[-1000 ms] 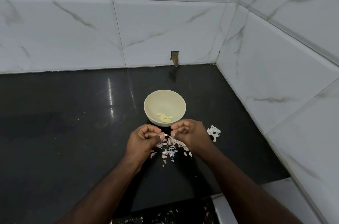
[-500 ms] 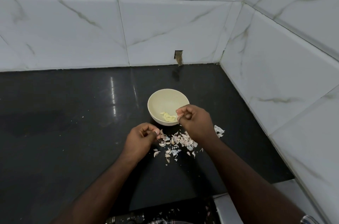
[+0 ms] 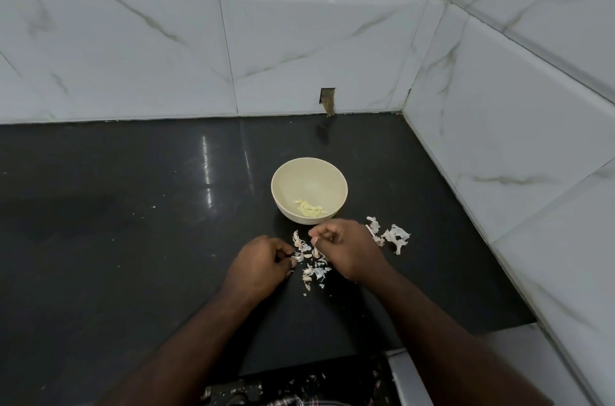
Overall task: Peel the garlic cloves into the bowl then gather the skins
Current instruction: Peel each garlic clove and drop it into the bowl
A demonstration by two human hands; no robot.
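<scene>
Bowl (image 3: 279, 180) holds a few peeled cloves (image 3: 310, 208); my left hand (image 3: 258, 264) and right hand (image 3: 346, 249) curl over the skins (image 3: 314, 267) just before it, grip contents unclear.

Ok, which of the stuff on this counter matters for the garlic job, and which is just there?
Job: bowl, peeled cloves, skins, larger skins, left hand, right hand.
Just there: counter, wall hole, scraps at the bottom edge.

Cream bowl (image 3: 309, 191) holds pale peeled cloves (image 3: 311, 208), just beyond the hands. Papery skins (image 3: 312, 264) lie scattered between both hands
</scene>
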